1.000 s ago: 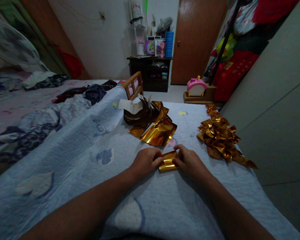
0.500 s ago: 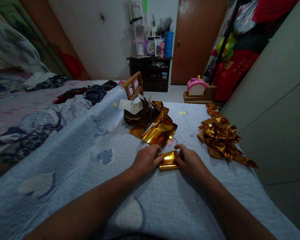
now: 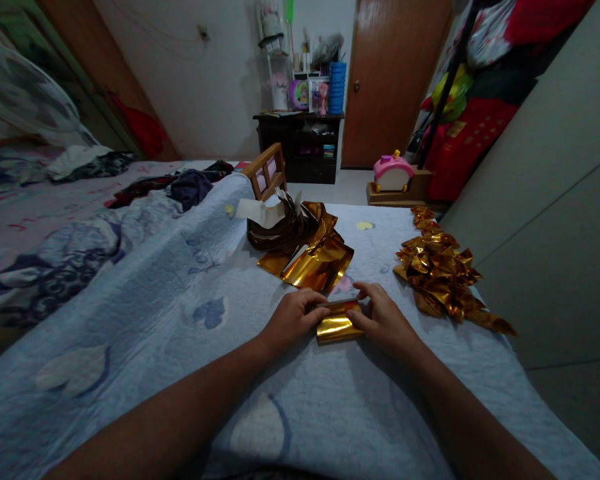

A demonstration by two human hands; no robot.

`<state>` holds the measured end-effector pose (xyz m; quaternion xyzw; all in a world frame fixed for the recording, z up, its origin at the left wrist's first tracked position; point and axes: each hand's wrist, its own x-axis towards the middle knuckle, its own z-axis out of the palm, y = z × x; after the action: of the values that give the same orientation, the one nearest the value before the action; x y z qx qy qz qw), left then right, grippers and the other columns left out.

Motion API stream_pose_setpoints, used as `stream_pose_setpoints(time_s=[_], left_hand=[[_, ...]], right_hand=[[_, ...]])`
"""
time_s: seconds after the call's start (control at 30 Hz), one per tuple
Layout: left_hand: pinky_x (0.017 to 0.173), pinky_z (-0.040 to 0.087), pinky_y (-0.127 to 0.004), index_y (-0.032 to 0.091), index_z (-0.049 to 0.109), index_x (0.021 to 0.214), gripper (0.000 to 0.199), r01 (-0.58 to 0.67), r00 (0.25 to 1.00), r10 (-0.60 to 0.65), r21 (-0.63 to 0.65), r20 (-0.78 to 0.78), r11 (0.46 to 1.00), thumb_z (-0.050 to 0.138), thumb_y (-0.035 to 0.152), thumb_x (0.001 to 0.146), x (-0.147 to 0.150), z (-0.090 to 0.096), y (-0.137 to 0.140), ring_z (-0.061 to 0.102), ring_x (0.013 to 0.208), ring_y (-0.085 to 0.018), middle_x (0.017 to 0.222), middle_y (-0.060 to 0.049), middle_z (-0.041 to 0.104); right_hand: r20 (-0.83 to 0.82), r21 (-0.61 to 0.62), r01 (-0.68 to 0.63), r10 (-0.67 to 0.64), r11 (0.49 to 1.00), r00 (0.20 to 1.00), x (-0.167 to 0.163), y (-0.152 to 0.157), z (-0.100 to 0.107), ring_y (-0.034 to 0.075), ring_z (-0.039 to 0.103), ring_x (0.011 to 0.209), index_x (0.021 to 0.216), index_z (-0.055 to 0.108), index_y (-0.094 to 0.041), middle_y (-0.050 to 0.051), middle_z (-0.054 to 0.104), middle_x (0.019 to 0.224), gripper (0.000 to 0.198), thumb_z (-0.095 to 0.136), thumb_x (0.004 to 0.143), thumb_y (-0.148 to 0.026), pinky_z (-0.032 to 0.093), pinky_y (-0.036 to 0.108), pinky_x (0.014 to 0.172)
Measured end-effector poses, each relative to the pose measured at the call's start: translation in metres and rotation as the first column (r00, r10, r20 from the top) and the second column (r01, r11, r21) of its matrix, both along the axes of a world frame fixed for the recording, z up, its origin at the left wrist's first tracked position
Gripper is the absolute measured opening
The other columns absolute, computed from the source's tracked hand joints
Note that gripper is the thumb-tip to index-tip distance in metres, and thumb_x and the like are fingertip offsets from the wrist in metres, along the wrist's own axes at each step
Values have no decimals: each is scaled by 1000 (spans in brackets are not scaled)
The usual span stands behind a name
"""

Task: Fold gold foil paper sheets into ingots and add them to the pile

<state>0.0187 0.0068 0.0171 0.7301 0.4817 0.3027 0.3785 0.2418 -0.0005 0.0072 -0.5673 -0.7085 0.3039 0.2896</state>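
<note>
A folded gold foil sheet (image 3: pixel 338 324) is pinched between left hand (image 3: pixel 294 319) and right hand (image 3: pixel 383 319), its long axis running fingertip to fingertip, both equally near.

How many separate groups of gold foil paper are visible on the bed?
3: the folded gold piece between left hand and right hand; flat sheets behind it; folded pile at right. Sheets inside each group cannot be counted.

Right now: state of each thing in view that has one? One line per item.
left hand: pinching left end of gold sheet
right hand: pinching its right end
gold sheet: folded, flat on quilt
loose foil stack: unfolded, fanned, curling
folded pile: heaped on the right side
door: closed
</note>
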Motion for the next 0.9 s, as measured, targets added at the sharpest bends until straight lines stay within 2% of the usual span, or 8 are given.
stream_pose_setpoints(time_s=[0.1, 0.2, 0.3, 0.53, 0.73, 0.9], left_hand=[[71, 45, -28, 16, 75, 89, 13, 3, 998, -2, -10, 58, 1000, 65, 24, 86, -1, 2, -1, 62, 76, -16, 81, -2, 68], [70, 45, -28, 16, 74, 88, 13, 10, 994, -7, -30, 110, 1000, 66, 25, 85, -1, 5, -2, 60, 74, -15, 79, -2, 66], [69, 45, -27, 15, 72, 86, 14, 26, 986, -14, -67, 167, 997, 65, 27, 85, 0, 6, -3, 58, 72, -14, 78, -1, 65], [68, 46, -27, 12, 69, 95, 30, 157, 923, -38, -285, 382, 946, 73, 38, 81, -1, 1, -4, 60, 72, -15, 82, -3, 67], [67, 45, -26, 13, 73, 88, 25, 89, 943, 1, -253, 334, 963, 71, 37, 83, -1, 2, -3, 59, 72, -14, 80, -3, 69], [69, 46, -27, 14, 73, 87, 22, 83, 936, 13, -255, 353, 963, 70, 35, 83, -1, 4, -3, 60, 71, -15, 79, -3, 69]], right_hand=[[-117, -80, 4, -13, 997, 993, 1, 0, 4, 23, 62, 89, 121, 61, -15, 12, 63, 108, 44, 67, 82, -34, 50, 34, 73], [-251, -224, -98, 40, 970, 967, 0, 0, 11, 20, 61, 79, 98, 67, -17, 7, 66, 89, 24, 64, 85, -36, 48, 31, 68], [-385, -293, -174, 51, 940, 922, -2, -2, 16, 18, 59, 72, 87, 67, -18, 4, 65, 78, 20, 63, 85, -37, 44, 30, 65], [-479, -322, -138, -35, 937, 877, -3, -3, 15, 14, 49, 61, 81, 65, -17, 1, 58, 68, 27, 68, 80, -44, 35, 27, 56], [-495, -301, -143, -26, 943, 868, -4, -3, 18, 13, 47, 61, 81, 69, -17, 1, 58, 69, 28, 69, 80, -45, 34, 27, 56], [-502, -302, -142, -30, 943, 864, -5, -3, 19, 12, 45, 58, 77, 67, -18, -1, 55, 66, 25, 69, 79, -43, 33, 27, 56]])
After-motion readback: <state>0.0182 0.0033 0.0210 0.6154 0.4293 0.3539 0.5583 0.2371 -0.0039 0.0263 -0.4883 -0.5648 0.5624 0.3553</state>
